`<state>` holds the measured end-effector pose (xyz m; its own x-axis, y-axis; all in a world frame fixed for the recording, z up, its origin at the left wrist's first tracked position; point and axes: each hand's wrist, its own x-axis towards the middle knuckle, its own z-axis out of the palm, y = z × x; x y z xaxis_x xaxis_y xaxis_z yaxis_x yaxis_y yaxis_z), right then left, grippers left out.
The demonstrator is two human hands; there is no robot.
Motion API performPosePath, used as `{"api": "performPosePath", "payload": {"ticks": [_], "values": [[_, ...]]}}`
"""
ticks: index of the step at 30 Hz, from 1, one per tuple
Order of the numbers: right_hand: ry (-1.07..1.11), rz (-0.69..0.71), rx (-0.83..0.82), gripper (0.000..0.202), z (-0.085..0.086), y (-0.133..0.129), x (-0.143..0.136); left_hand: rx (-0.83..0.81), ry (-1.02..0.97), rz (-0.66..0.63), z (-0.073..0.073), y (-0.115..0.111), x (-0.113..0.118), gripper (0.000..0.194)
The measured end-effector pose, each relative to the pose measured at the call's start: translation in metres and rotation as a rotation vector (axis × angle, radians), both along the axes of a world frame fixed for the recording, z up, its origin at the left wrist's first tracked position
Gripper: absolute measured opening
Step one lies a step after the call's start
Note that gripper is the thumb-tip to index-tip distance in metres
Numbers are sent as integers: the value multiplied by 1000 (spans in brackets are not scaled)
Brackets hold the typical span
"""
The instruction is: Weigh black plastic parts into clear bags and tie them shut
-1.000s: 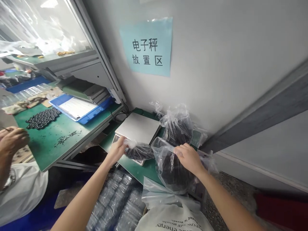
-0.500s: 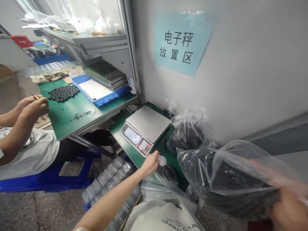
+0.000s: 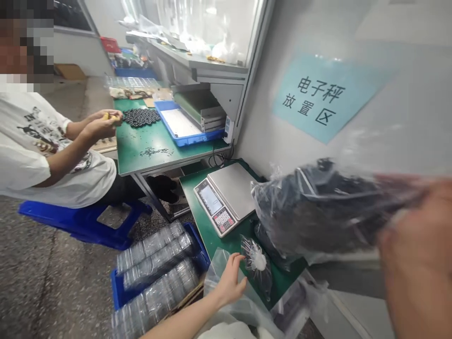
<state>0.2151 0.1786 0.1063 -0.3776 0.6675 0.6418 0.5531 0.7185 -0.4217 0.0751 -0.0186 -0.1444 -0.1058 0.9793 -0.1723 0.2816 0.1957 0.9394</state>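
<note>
Apparently gripping a large clear bag of black parts (image 3: 318, 216) by one end in the blurred right hand (image 3: 420, 240), likely to hold its weight above the right edge of the tabletop (image 3: 229, 242). With the fingers of the left hand (image 3: 230, 280) loosely spread, holding nothing, just beside a small knotted bag (image 3: 260, 270) laid close to the near corner, probably for easy reach.

"What is the person wearing?"

"A pale, almost white shirt (image 3: 228, 332). Just a little bit shows, at the bottom middle of the frame."

"And the left hand (image 3: 230, 284)?"

"Bare, and the arm is bare down to the bottom edge."

"The right hand (image 3: 418, 249)?"

"Bare too, but all blurry at the right edge."
</note>
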Motion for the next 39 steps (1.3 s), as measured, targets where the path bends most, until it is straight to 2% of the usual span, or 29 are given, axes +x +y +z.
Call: {"api": "performPosePath", "payload": {"ticks": [2, 3, 6, 10, 12, 14, 17, 20, 24, 28, 35, 37, 39], "values": [[407, -45, 60, 30, 5, 19, -42, -7, 1, 42, -3, -9, -4, 50], [452, -23, 22, 25, 3, 28, -64, -9, 2, 64, -5, -13, -7, 49], [351, 52, -29, 26, -16, 52, -116, -14, 7, 136, -8, -24, -14, 46], [215, 51, -59, 32, -55, 76, -148, -34, 18, 236, -12, -37, -20, 45], [167, 33, -75, 36, -66, 87, -155, -44, 22, 273, -14, -41, -22, 44], [111, 31, -92, 36, -71, 96, -159, -51, 24, 294, -17, -44, -22, 43], [58, 24, -103, 35, -72, 105, -164, -57, 25, 300, -22, -44, -20, 41], [77, -46, -88, 38, -75, 111, -170, -47, 28, 291, -25, -42, -19, 41], [118, -129, -71, 35, -82, 117, -178, -37, 39, 295, -25, -41, -19, 40], [125, -150, -67, 32, -85, 122, -185, -63, 51, 322, -24, -45, -22, 42], [64, -100, -96, 37, -77, 127, -181, -186, 79, 322, -16, -50, -26, 41], [45, -66, -103, 40, -70, 130, -175, -267, 91, 337, -16, -50, -27, 43], [27, -33, -109, 45, -62, 133, -167, -384, 91, 362, -20, -50, -29, 53]]}}
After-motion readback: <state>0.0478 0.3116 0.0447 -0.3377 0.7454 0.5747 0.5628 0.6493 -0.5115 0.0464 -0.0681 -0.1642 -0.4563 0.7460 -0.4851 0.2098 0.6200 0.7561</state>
